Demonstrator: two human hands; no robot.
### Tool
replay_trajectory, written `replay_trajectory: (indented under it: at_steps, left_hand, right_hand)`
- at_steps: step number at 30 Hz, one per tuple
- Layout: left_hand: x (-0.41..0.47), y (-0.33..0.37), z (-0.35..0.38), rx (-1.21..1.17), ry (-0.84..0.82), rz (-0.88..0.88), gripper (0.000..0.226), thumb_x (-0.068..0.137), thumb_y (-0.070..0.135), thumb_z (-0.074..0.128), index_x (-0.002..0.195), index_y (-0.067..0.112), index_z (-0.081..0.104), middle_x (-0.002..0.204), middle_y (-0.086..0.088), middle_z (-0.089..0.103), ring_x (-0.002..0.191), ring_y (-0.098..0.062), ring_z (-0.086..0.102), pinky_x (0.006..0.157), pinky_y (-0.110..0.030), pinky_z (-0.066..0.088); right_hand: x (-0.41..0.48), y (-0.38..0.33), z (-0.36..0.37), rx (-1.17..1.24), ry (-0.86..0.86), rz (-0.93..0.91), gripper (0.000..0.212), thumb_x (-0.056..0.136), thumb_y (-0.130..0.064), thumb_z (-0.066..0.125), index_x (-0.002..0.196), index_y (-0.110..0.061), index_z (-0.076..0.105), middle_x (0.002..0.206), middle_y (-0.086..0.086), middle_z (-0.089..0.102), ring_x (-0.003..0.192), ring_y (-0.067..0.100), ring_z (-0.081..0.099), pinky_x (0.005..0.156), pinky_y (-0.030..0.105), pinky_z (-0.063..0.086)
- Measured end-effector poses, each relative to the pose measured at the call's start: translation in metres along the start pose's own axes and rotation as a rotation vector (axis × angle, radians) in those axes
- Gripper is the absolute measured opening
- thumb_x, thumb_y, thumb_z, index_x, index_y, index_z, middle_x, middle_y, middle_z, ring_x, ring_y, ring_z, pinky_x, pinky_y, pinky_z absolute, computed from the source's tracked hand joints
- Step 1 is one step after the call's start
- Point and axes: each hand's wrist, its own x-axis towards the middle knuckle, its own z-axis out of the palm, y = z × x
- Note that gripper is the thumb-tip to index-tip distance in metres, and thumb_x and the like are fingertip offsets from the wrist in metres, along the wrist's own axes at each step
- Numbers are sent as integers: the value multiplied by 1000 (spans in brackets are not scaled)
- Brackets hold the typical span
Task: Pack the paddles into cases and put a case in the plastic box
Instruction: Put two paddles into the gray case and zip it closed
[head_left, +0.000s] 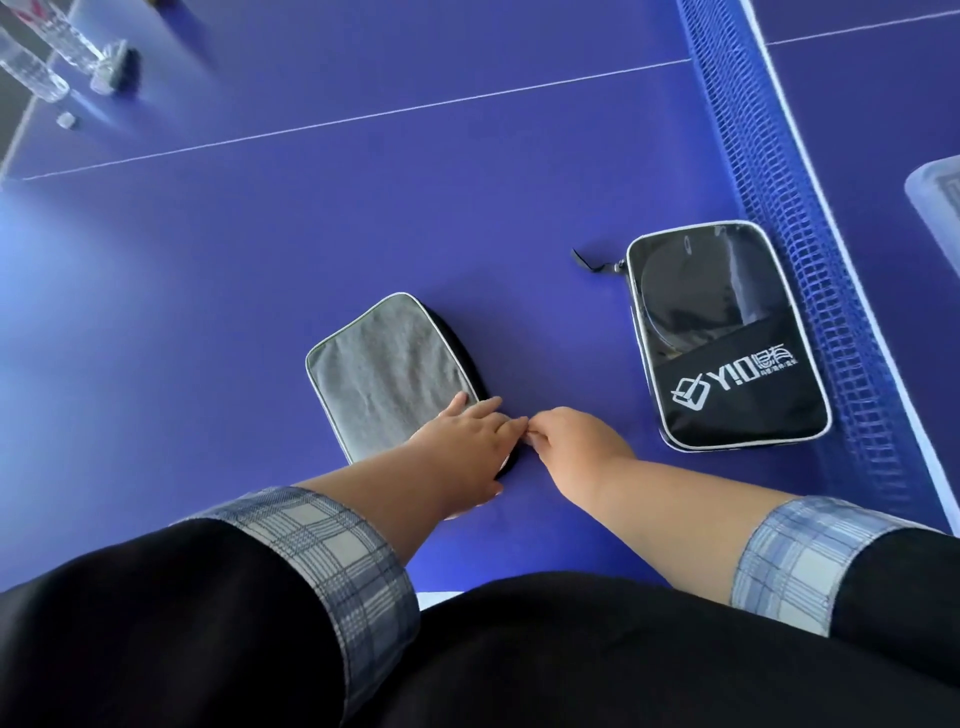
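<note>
While the left hand (470, 441) lies flat with its fingers spread narrow on the near corner of the grey-sided case (392, 371), the right hand (576, 441) is closed in a pinch at the edge of this case, just beside the left fingertips; what small thing it pinches I cannot tell, because it is too small to see. This case lies on the blue table tennis table (363, 208) in front of the person, with its grey fabric side up and a black edge showing at its right side. A second case (724, 338), black with white piping and a white logo, lies well apart to the right, near the blue net (769, 156). Through its clear window a dark round paddle (691, 291) is visible inside. At the far right edge, beyond the net, only a corner of the plastic box (937, 197) shows. Clear bottles (31, 67) stand at the far left corner of the table
</note>
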Motion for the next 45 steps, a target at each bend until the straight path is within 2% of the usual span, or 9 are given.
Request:
replay_trajectory:
  at_steps: [5,10,16,20,24,35,40,42,45]
  left_hand:
    - [-18,-5,11,-111,58,6,94,93,54,52,154,28,-14,165,6,-3,150,-15,-7,118,-33,-2]
    - [-29,-8,11,-230,45,-434,123,68,80,55,154,21,-11,162,-2,-16,149,-31,-12,115,-59,13]
    - [-49,-8,27,24,-66,-241,118,77,58,61,152,14,-19,160,-9,-27,147,-34,-19,115,-62,13]
    - [-58,-17,32,108,-103,-171,119,76,53,67,153,23,-19,160,0,-28,148,-30,-20,110,-68,15]
    - [-63,-20,37,110,-108,-169,117,76,46,69,153,28,-18,159,4,-29,147,-31,-20,108,-72,15]
    - [-70,-33,40,84,-76,-66,115,77,48,70,153,32,-14,160,5,-27,148,-29,-19,111,-68,15]
    - [-72,-35,43,13,-2,-64,101,78,79,41,155,34,-5,162,9,-19,149,-25,-16,113,-66,7]
    - [-70,-36,39,-50,77,-92,88,79,82,25,154,39,9,164,11,-1,150,-24,1,114,-60,12]
    - [-55,-51,26,-167,223,-194,63,88,70,32,147,47,29,156,11,27,139,-21,28,111,-46,24]
  right_hand:
    - [0,-6,1,54,44,23,30,104,-29,39,99,-14,65,94,4,65,88,27,61,73,39,51]
    - [-4,-14,4,52,-73,-138,26,103,-32,44,94,-14,62,89,2,64,83,24,58,73,41,49]
    - [-17,-18,28,8,-222,-213,24,102,-36,46,80,-32,52,70,-13,51,69,9,49,57,23,32]
    - [-22,-30,37,-123,-225,-255,27,103,-38,41,87,-25,58,80,-8,56,79,20,55,67,35,44]
    - [-8,-31,23,-185,-90,-133,33,103,-36,38,101,-19,66,99,2,62,90,28,61,81,47,53]
    - [55,-34,-21,-155,23,-29,27,103,-28,44,112,-16,66,107,6,65,101,29,60,82,38,49]
    - [69,-40,-22,156,61,146,25,99,-25,50,91,-13,70,94,6,74,87,28,67,81,40,55]
    - [70,-46,-13,501,69,289,21,98,-24,53,84,-17,67,91,1,71,78,19,65,79,40,58]
    - [74,-55,-6,935,31,473,13,98,-22,54,87,-21,61,91,0,64,74,12,56,65,30,56]
